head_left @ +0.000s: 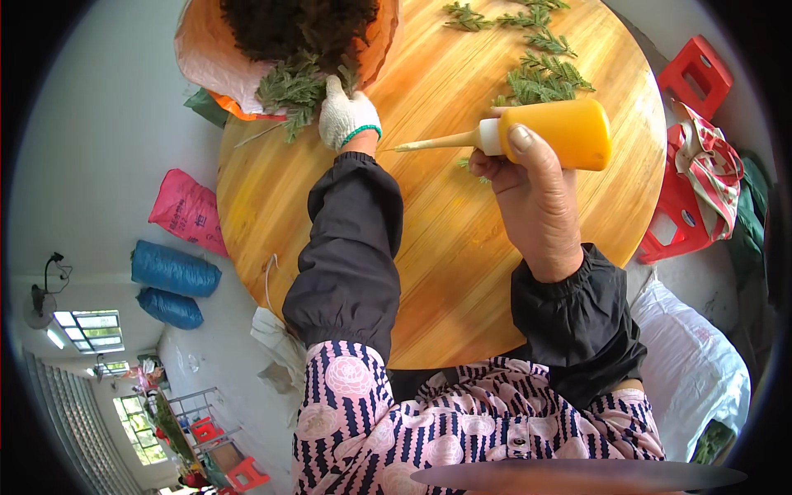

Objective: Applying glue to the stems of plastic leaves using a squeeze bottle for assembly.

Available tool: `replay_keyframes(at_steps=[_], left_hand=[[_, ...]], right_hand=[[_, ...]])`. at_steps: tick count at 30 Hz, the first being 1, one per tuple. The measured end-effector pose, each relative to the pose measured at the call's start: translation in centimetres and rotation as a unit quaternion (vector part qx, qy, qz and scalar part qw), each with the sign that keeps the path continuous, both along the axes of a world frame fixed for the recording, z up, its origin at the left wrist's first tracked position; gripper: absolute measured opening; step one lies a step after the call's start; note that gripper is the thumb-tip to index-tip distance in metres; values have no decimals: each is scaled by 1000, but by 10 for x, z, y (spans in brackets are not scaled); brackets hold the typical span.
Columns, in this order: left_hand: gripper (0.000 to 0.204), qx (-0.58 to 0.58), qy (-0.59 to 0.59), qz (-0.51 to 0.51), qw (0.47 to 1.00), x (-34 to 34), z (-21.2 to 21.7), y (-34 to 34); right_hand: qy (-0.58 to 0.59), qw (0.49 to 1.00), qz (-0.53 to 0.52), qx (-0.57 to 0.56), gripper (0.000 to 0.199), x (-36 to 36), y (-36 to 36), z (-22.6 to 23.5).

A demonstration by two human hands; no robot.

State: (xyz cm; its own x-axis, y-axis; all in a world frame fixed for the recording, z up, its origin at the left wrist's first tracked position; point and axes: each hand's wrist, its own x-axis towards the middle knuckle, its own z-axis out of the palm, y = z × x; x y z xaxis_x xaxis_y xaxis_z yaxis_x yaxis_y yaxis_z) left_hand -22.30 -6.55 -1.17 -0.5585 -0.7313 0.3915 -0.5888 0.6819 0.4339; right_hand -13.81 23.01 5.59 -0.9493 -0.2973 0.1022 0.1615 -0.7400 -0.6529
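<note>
My left hand [346,117], in a white knitted glove with a green cuff, is at the near rim of an orange-lined bag [208,51]. Its fingers close on a green needle-leaved sprig [293,89], partly hiding the stem. Dark brown, bushy material [289,29] fills the bag. My bare right hand [540,186] grips a yellow squeeze bottle [569,136] lying sideways above the table. The bottle's long tapered nozzle points left, toward my left wrist. Beyond the bottle, several loose green sprigs [540,78] lie on the round wooden table [445,272].
Red plastic stools [697,78] stand at the right, one with a red and white checked cloth [714,169] on it. A white woven sack [689,355] sits at lower right. Pink [190,210] and blue sacks [175,268] lie on the floor at left.
</note>
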Motion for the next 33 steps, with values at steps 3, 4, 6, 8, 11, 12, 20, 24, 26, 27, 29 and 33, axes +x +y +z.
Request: replay_keyframes(at_steps=[3,4,6,8,11,12,20,24,26,27,29,33], left_hand=[[44,46,100,-26,994,3,-7,-7],[45,23,146,-40,988,5,-13,-10],[46,36,155,-48,986,13,-17,-9],[51,37,137,-34,989,18,-11,-3],[52,62,84,-44,994,15,5,14],[57,31,68,-58,996,8,4,8],[54,18,29,-20,999,-18,2,-11],[60,-22,62,-29,997,-18,2,4],[61,-23,65,-15,998,-20,4,7],[63,-23,63,1,998,-23,5,9],[64,-21,61,-11,998,-24,6,0],[57,-34,3,-24,999,-17,6,-4]], right_hand=[[1,1000,-6,15,42,0,-2,1],[-2,1000,-5,17,42,-1,-2,2],[-6,999,-4,-40,30,-4,-1,2],[-8,999,-8,-43,29,-6,-1,0],[-16,999,-18,-45,29,-3,-4,-1],[-27,998,-23,-44,29,-1,-5,-2],[-18,1000,-15,7,39,-8,-6,-8],[-10,1000,-10,15,38,-10,-6,-10],[-9,1000,-14,8,38,-10,-8,-14],[-18,1000,-14,11,38,-9,-10,-16],[-26,999,-15,15,38,-9,-12,-15],[-26,1000,-11,14,39,-7,-9,-14]])
